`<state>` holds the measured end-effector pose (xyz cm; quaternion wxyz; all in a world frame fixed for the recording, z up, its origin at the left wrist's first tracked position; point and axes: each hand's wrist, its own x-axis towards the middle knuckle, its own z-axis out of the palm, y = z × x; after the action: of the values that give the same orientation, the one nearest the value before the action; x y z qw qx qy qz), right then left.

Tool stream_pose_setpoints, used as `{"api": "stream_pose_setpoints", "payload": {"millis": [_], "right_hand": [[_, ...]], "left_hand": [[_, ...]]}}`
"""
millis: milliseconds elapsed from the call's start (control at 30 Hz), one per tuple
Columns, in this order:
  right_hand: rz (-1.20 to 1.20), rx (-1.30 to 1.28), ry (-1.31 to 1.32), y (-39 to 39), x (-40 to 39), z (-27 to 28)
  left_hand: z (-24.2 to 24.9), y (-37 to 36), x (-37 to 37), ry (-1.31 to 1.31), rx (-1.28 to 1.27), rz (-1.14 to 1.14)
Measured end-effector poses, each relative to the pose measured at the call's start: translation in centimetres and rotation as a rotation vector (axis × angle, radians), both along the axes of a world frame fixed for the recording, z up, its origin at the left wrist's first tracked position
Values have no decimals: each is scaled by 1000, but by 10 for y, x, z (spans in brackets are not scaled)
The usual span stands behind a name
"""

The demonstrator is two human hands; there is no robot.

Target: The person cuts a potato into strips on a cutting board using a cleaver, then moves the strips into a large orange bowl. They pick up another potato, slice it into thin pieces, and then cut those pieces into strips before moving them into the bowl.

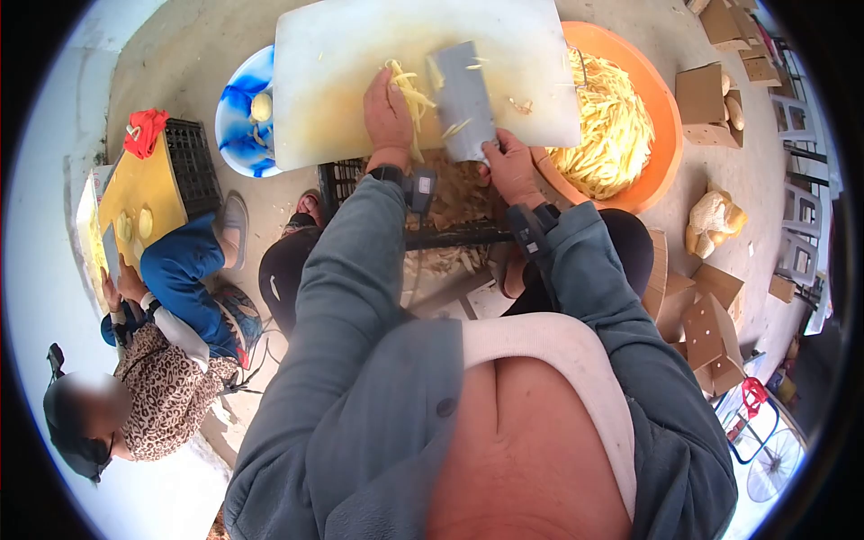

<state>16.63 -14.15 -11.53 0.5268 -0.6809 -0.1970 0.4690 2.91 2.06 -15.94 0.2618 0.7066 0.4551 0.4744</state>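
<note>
A white cutting board [324, 63] with yellowish stains lies in front of me on a black crate [342, 184]. My left hand [388, 115] rests on the board, its fingers curved against a small heap of pale yellow strips [411, 97], perhaps cut potato. In my right hand [513, 168] is the handle of a cleaver [463, 101]. Its wide grey blade lies over the board, just right of the strips, with a few strips stuck to it. More strips fill an orange basin [668, 135] at the board's right.
Left of the board stands a blue and white basin [236, 117] holding peeled pieces. A co-worker [171, 387] sits at the left by a yellow board [144, 184], holding a knife. Cardboard boxes [711, 103] and a tied bag [715, 220] are on the right.
</note>
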Motion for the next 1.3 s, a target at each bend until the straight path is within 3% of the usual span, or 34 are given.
{"api": "stream_pose_setpoints", "payload": {"millis": [367,633,700,767,933,1067,1167,1233,1300], "right_hand": [[183,131,54,23,-42,-26],[129,232,136,26,-39,-26],[116,256,179,25,-36,-17],[142,101,259,23,-31,3],[78,150,392,27,-26,22],[21,127,511,26,-20,43],[-76,121,569,19,-8,70],[-92,309,807,15,3,76],[-168,375,802,7,20,94]], "left_hand": [[-1,-1,14,-291,-130,5],[20,-12,29,-449,-298,-17],[34,-15,33,-681,-465,-53],[41,-10,34,-733,-470,-64],[53,12,35,-926,-456,-75],[78,24,22,-1275,-675,-101],[105,21,3,-1399,-759,-228],[128,10,0,-1332,-755,-179],[137,2,-10,-1317,-781,-143]]}}
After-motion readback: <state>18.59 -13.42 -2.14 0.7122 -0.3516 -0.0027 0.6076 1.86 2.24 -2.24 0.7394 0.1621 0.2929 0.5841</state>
